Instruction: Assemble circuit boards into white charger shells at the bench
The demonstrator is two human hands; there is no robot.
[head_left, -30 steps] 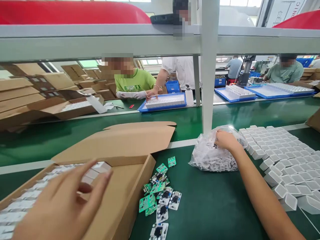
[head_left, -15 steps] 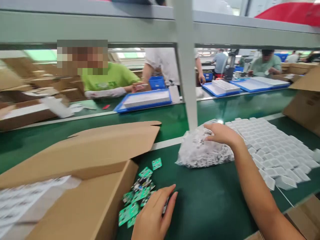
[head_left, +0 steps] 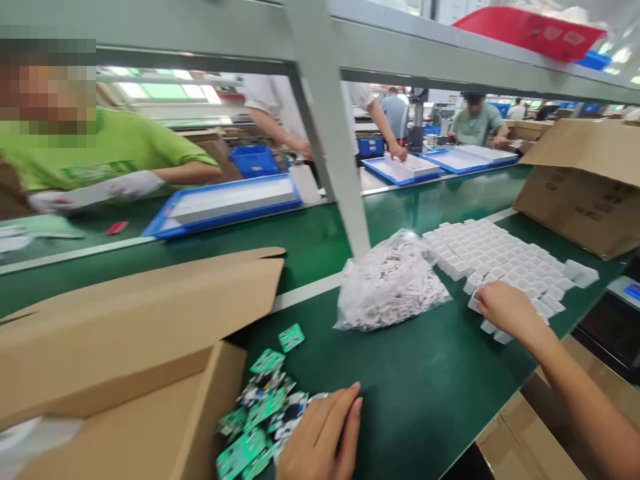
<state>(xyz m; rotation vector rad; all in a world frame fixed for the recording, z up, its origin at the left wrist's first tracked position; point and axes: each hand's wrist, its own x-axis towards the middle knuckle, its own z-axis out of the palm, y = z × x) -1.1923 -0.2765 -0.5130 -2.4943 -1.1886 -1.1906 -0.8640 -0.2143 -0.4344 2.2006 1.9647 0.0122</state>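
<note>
At the bottom middle, my left hand (head_left: 323, 433) is closed, thumb against fingers, beside a loose pile of green circuit boards (head_left: 265, 403). Whatever is inside its fingers is hidden. My right hand (head_left: 507, 313) has its fingers closed at the near left edge of a block of small white plastic cases (head_left: 500, 250), pinching one white plastic case (head_left: 475, 301). Between the hands lies a clear plastic bag (head_left: 390, 283) full of small white parts, and neither hand touches it.
An open cardboard box (head_left: 200, 407) stands at the left, its flap spread behind it. Another carton (head_left: 580, 200) sits at the right. A slanting metal post (head_left: 330, 133) meets the green bench (head_left: 400, 393). Across it, co-workers handle things by blue trays (head_left: 295, 193).
My right hand has moved from above the plastic bag right and down to the white cases. My left hand stays by the circuit boards. The view has turned right.
</note>
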